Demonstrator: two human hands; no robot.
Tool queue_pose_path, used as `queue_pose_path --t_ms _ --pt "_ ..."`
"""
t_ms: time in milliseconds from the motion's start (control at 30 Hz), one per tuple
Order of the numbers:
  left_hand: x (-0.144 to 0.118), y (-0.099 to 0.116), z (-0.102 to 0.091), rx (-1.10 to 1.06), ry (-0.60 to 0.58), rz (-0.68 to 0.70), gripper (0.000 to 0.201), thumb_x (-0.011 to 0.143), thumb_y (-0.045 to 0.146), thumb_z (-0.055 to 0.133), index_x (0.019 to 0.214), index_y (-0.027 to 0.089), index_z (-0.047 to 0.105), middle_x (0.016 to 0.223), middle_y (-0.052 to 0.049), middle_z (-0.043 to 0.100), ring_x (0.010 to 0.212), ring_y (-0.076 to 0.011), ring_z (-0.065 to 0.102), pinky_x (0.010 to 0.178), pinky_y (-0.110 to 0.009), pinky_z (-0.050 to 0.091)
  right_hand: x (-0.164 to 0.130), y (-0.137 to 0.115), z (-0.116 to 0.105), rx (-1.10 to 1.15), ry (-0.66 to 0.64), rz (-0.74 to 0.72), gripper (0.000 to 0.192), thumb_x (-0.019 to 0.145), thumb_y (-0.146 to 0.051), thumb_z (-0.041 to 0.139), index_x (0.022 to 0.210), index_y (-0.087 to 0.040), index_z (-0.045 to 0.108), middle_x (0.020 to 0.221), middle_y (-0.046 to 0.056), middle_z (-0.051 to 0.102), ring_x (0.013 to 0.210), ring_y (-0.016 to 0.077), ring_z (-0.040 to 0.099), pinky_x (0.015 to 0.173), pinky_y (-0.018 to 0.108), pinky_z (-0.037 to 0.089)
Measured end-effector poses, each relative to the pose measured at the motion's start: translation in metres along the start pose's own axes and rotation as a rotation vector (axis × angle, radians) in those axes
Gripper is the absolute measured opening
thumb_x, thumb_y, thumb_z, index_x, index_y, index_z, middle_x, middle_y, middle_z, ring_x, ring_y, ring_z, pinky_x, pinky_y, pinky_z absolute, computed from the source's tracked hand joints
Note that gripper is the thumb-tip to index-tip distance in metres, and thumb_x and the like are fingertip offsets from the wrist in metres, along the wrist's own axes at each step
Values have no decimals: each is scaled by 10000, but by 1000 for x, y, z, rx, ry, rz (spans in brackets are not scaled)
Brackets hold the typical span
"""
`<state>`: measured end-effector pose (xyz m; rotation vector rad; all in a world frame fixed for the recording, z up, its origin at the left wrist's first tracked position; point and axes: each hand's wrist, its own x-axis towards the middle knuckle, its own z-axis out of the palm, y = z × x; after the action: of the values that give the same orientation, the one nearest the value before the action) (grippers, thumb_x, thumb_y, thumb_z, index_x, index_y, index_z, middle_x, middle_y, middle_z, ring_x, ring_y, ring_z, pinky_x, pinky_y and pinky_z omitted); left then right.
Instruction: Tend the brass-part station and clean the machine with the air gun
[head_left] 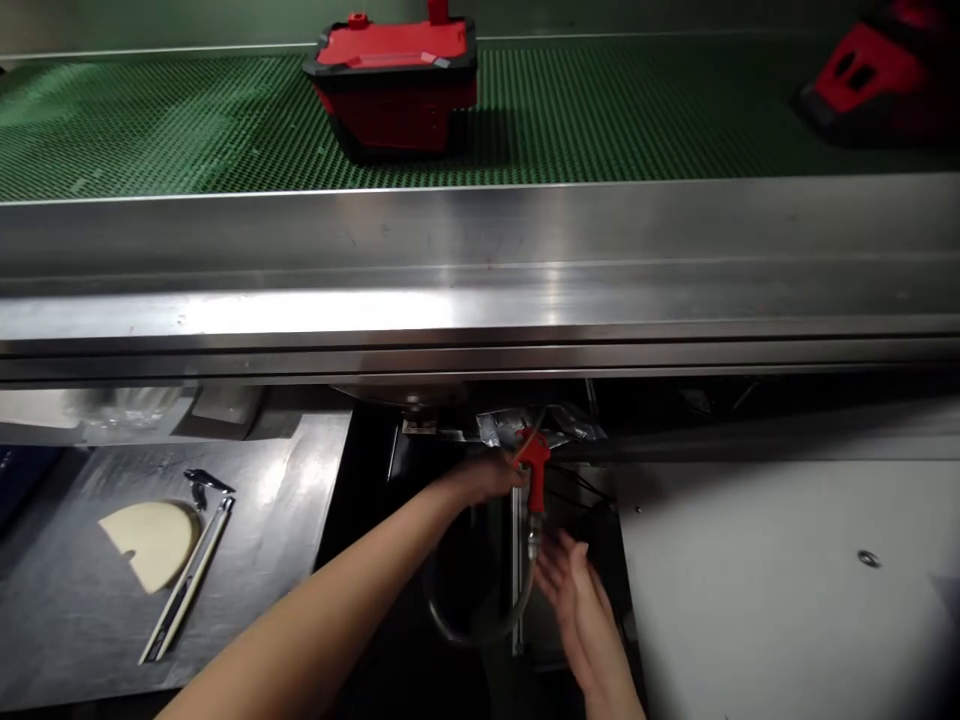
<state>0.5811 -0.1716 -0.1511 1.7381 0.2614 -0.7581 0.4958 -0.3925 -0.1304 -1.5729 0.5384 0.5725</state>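
Observation:
Below the steel edge of the conveyor, a red air blow gun is upright, with its thin nozzle at the top. My left hand reaches it from the left, the blurred fingers closed at its upper part. A clear hose runs from the metal fitting under the handle and loops down to the left. My right hand is just right of that fitting, fingers spread and holding nothing. Crumpled silvery plastic lies behind the gun.
Above, a green conveyor belt carries a red and black tool housing and another red part. A steel table at left holds a cream-coloured curved piece and a box cutter. A white panel is at right.

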Motion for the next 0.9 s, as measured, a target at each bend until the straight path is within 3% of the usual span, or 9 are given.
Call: queue_pose_path --t_ms 100,200,367,500,600,667,733,800,900 --pt "13 19 1 -159 -114 -82 331 1018 446 571 859 155 576 593 93 388 438 -55 280 429 -198 270 -20 2 6 104 -322 -43 787 863 -780 579 1468 -283 501 1540 123 546 1444 305 494 1214 511 388" --pt "13 27 7 -274 -147 -101 345 1032 454 547 847 163 544 591 99 338 440 -51 224 419 -194 215 -24 -17 13 142 -316 -172 749 857 -713 661 1438 -253 555 1502 128 584 1411 284 528 1172 444 440" --pt "-2 22 16 -378 -81 -58 253 985 365 640 861 149 593 590 90 419 440 -54 276 432 -202 211 9 -42 20 438 -281 103 579 870 -690 668 1136 -178 729 1175 108 747 922 161 722 760 258 606" --pt "-8 18 10 -526 -41 55 346 823 455 815 865 141 676 577 58 522 454 -73 361 459 -229 258 41 -56 21 443 -274 69 312 835 -407 829 1001 -156 748 789 5 687 566 56 573 512 164 508" --pt "-8 8 -13 -757 79 149 487 829 603 751 1031 167 670 898 -50 715 683 -127 596 621 -241 454 48 -75 14 489 -208 -199 281 783 -370 868 993 -236 738 853 -39 669 748 74 643 777 231 613" --pt "-12 -7 -29 -904 209 184 514 918 646 588 1165 197 623 1254 -100 678 1019 -159 648 822 -246 502 48 -88 9 510 -168 -412 309 806 -422 836 1068 -314 712 996 -57 665 990 101 660 1038 330 569" --pt "-22 -26 -37 -998 286 162 530 956 642 483 1243 207 578 1439 -118 580 1253 -189 573 931 -267 488 49 -95 8 455 -149 -619 272 864 -413 774 1110 -353 673 1043 -62 637 1136 116 630 1162 401 482" --pt "-36 -47 -30 -1046 272 103 561 943 637 486 1285 196 549 1459 -151 566 1301 -236 554 953 -327 495 52 -96 14 332 -148 -802 204 899 -343 729 1081 -345 637 1038 -53 623 1217 140 610 1217 478 406" --pt "-58 -72 6 -1033 195 41 577 892 580 586 1309 182 554 1347 -158 640 1133 -237 641 907 -355 505 64 -91 28 70 -153 -1015 109 892 -246 707 927 -274 608 1104 -10 663 1321 206 574 1246 572 317"
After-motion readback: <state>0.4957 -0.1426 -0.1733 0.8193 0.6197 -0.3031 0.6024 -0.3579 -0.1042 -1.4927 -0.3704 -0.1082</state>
